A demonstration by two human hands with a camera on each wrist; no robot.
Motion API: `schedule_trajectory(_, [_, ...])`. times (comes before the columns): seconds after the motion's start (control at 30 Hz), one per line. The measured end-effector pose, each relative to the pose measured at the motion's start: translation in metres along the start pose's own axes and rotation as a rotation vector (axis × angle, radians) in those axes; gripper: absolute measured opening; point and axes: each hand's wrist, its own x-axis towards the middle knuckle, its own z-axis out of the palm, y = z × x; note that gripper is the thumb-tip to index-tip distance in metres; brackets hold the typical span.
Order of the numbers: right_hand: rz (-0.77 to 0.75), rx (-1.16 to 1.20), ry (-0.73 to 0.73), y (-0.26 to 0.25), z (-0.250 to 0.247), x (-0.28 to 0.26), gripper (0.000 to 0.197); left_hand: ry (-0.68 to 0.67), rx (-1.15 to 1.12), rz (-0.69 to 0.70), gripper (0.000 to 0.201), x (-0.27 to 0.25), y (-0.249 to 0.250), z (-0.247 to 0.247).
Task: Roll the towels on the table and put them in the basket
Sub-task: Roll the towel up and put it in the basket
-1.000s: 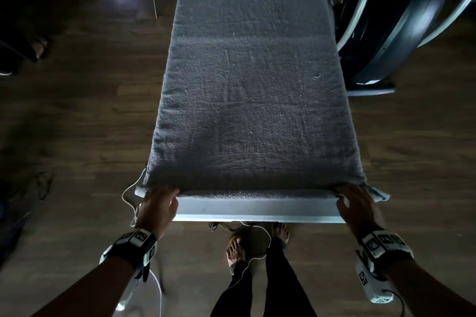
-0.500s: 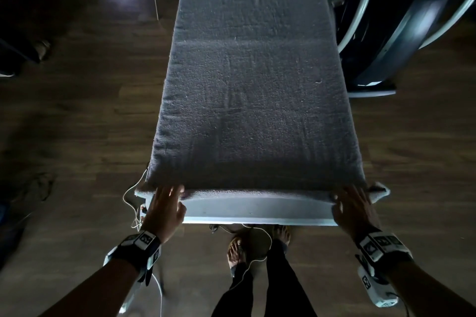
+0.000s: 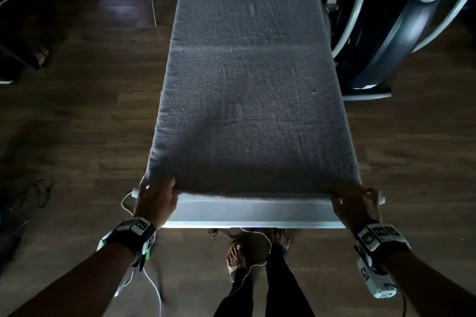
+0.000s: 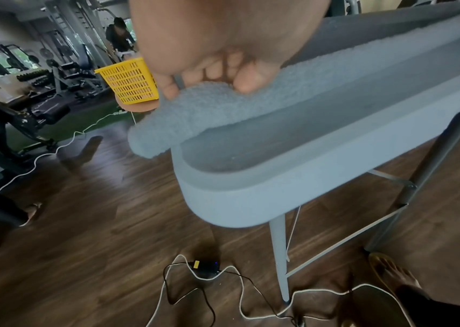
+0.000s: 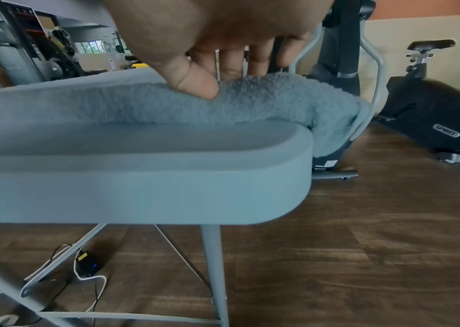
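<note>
Towel [image 3: 247, 90]: grey terry, flat, long rect.
Table [image 3: 257, 210]: smooth plastic, rounded corners.
L hand [image 3: 157, 201]: pinches near-left corner.
R hand [image 3: 356, 203]: pinches near-right corner.

I see a narrow grey worktop [image 3: 252, 211] with a grey towel [image 3: 249, 90] spread flat along it, stretching away from each hand; a bare strip shows just beneath my hands.
</note>
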Motion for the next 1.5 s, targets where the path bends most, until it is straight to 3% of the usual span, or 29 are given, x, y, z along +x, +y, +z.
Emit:
schedule_trajectory(0.1, [0.056,-0.013,0.053,0.002,0.004,0.001,0.026,0.114,-0.040,-0.043,0.029,0.002,0.000,0.004])
schedule_trajectory(0.17, [-0.034,0.036,0.075,0.003,0.006,-0.001,0.024,0.159,-0.170,0.049,0.038,-0.004,0.004,0.011])
schedule_trajectory(0.27, [-0.101,0.063,0.001,0.006,0.010,-0.006,0.037,0.116,-0.221,0.158,0.054,-0.015,0.008,0.023])
schedule_trajectory(0.37, [-0.027,0.105,-0.067,0.010,0.011,-0.005,0.050,0.155,-0.256,0.117,0.046,-0.011,0.006,0.030])
schedule_trajectory(0.47, [-0.035,0.126,-0.052,0.009,0.009,-0.001,0.043,0.150,-0.235,0.095,0.023,-0.003,0.005,0.025])
schedule_trajectory(0.63, [-0.036,0.054,-0.044,0.000,-0.001,0.004,0.012,-0.003,-0.154,0.081,0.018,0.000,0.011,0.003])
schedule_trajectory(0.7, [-0.049,0.028,-0.041,-0.003,-0.003,0.006,0.012,0.013,-0.159,0.067,0.009,0.000,0.010,0.000])
schedule_trajectory(0.77, [-0.007,0.028,-0.050,0.000,-0.002,0.011,0.017,0.040,-0.183,0.037,0.028,0.000,0.006,0.006])
schedule_trajectory(0.83, [0.021,0.028,-0.032,0.004,0.002,0.016,0.021,0.104,-0.139,0.035,0.031,0.002,0.004,0.007])
schedule_trajectory(0.9, [-0.030,0.073,-0.013,0.004,0.005,0.016,0.013,0.163,-0.142,0.072,0.029,0.002,0.006,0.009])
schedule_trajectory(0.97, [-0.085,0.128,-0.035,0.002,0.008,0.014,0.008,0.100,-0.227,0.132,0.041,0.000,0.008,0.013])
schedule_trajectory(1.1, [-0.064,0.130,-0.098,0.006,0.014,0.007,0.039,0.033,-0.192,0.157,0.055,0.000,0.006,0.020])
schedule_trajectory(1.23, [-0.086,0.185,-0.026,0.006,0.004,0.013,0.029,0.071,-0.202,0.164,0.033,0.008,0.004,0.013])
schedule_trajectory(1.33, [-0.103,0.098,-0.009,0.002,-0.003,0.008,0.027,-0.150,-0.170,0.112,0.008,0.013,0.009,-0.006])
schedule_trajectory(1.4, [-0.099,0.075,0.003,0.001,-0.005,0.008,0.032,-0.263,-0.161,0.038,0.007,0.018,0.009,-0.011])
schedule_trajectory(1.43, [-0.073,0.092,0.011,0.001,-0.006,0.010,0.031,-0.216,-0.179,0.034,0.008,0.019,0.008,-0.012])
schedule_trajectory(1.5, [-0.026,0.122,0.037,0.006,-0.004,0.017,0.025,0.015,-0.228,0.091,0.022,0.018,0.005,-0.009])
